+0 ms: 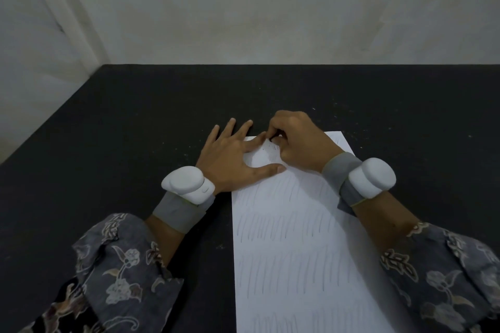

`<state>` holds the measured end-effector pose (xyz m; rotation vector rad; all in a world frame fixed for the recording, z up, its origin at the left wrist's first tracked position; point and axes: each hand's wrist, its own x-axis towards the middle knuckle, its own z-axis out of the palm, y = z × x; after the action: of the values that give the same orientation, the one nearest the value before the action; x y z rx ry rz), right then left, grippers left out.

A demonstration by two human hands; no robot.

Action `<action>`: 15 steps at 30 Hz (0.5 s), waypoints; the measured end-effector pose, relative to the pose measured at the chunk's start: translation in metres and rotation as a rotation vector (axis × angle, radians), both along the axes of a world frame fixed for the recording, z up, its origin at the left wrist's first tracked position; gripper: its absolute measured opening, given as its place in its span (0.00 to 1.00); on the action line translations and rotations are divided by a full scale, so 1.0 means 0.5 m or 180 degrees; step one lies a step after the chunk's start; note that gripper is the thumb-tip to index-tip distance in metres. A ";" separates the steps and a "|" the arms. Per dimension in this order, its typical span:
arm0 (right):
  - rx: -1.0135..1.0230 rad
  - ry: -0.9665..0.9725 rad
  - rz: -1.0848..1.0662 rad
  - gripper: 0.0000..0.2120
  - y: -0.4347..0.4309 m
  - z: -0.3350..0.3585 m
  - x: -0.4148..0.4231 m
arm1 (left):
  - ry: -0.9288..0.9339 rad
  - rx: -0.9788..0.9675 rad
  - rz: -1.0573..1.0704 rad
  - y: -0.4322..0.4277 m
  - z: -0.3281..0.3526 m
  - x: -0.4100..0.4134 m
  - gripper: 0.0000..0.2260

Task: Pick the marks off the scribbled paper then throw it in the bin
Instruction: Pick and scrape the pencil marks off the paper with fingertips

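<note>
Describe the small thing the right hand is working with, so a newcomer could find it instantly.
Start at the black table, then the white scribbled paper. At its far left corner, the right hand pinches a small dark object, seemingly an eraser, unlike the flat left hand beside it.

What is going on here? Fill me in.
A person sits at a black table with a sheet of paper covered in rows of pencil strokes. The left hand lies flat with fingers spread, pressing down the paper's far left corner. The right hand is curled at that same corner, pinching something small and dark against the sheet, likely an eraser; it is too small to tell. A patch by the hands looks rubbed clean; the rows nearer the person remain. No bin is in view.
</note>
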<state>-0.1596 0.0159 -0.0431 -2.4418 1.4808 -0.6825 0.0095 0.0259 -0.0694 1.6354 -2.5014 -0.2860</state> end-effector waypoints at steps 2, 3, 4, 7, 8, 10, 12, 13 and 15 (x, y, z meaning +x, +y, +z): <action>-0.0017 0.0009 -0.0020 0.06 0.001 -0.002 0.001 | 0.0020 -0.0001 0.0010 0.000 -0.001 0.001 0.46; 0.0024 0.0014 0.0060 0.07 0.004 0.000 0.000 | 0.0032 -0.0006 0.0013 0.000 -0.001 0.001 0.46; 0.0092 0.0026 0.0169 0.07 0.007 0.003 -0.001 | 0.0038 -0.0014 0.0011 -0.001 -0.001 0.001 0.46; 0.0267 0.0051 0.0274 0.07 0.011 0.011 -0.002 | 0.0036 -0.0014 -0.0001 -0.001 0.000 -0.001 0.46; 0.0230 0.0049 0.0223 0.07 0.009 0.009 0.000 | 0.0037 -0.0011 -0.0002 -0.001 0.001 0.000 0.46; 0.0053 0.0079 0.0131 0.07 0.004 0.004 0.007 | 0.0050 -0.0005 -0.0007 0.000 0.002 -0.001 0.46; -0.0016 0.0155 0.0121 0.06 0.004 0.002 0.010 | 0.0052 -0.0009 -0.0010 0.001 0.003 0.000 0.46; 0.0037 0.0193 0.0158 0.06 0.006 0.004 0.008 | 0.0042 -0.0010 -0.0009 0.000 0.003 -0.001 0.46; 0.0245 0.0210 0.0261 0.06 0.011 0.014 0.001 | 0.0021 -0.0004 -0.0004 0.000 0.002 0.000 0.47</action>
<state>-0.1589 0.0212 -0.0362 -2.4730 1.3942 -0.5238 0.0094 0.0257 -0.0684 1.6296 -2.4973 -0.2894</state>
